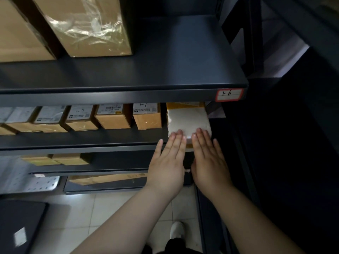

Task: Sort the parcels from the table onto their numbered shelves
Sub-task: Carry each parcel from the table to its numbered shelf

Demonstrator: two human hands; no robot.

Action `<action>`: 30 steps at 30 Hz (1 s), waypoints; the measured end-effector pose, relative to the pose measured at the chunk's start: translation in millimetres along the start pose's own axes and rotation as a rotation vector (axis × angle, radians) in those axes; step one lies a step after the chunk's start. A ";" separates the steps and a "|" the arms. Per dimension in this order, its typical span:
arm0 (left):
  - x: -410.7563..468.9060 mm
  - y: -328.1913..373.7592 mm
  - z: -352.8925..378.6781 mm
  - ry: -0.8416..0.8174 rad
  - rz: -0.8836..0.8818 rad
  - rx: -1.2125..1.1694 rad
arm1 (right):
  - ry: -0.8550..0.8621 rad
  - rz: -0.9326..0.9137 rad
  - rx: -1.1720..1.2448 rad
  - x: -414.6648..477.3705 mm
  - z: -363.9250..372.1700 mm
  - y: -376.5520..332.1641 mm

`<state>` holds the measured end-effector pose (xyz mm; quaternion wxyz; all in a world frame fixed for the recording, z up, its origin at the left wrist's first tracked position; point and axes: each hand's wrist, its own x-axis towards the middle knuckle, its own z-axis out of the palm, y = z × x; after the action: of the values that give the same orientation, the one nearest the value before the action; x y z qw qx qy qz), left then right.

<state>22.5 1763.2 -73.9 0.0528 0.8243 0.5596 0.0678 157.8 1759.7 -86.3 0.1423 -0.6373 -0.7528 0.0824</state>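
While both lie flat, gripping nothing, my left hand [167,162] and right hand [208,160] touch the white parcel [189,120]. It sits mid-frame.

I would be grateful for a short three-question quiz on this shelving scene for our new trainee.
1. True or false: the left hand and the right hand both touch the white parcel with straight fingers.
2. The red-edged label on the front edge of the upper shelf reads: A) 1-6 B) 2-3 C) 4-8.
3. Fill in: the white parcel lies at the ____ end of the row of cardboard boxes.
Key: 1 true; 2 A; 3 right.
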 end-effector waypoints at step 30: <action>36.3 -39.1 -11.7 0.084 0.127 0.010 | -0.051 0.077 -0.015 29.0 -13.5 -23.8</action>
<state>-2.0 1811.5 -66.8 0.0209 0.8549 0.5081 0.1025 135.6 1783.3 -63.0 0.1151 -0.6646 -0.7316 0.0986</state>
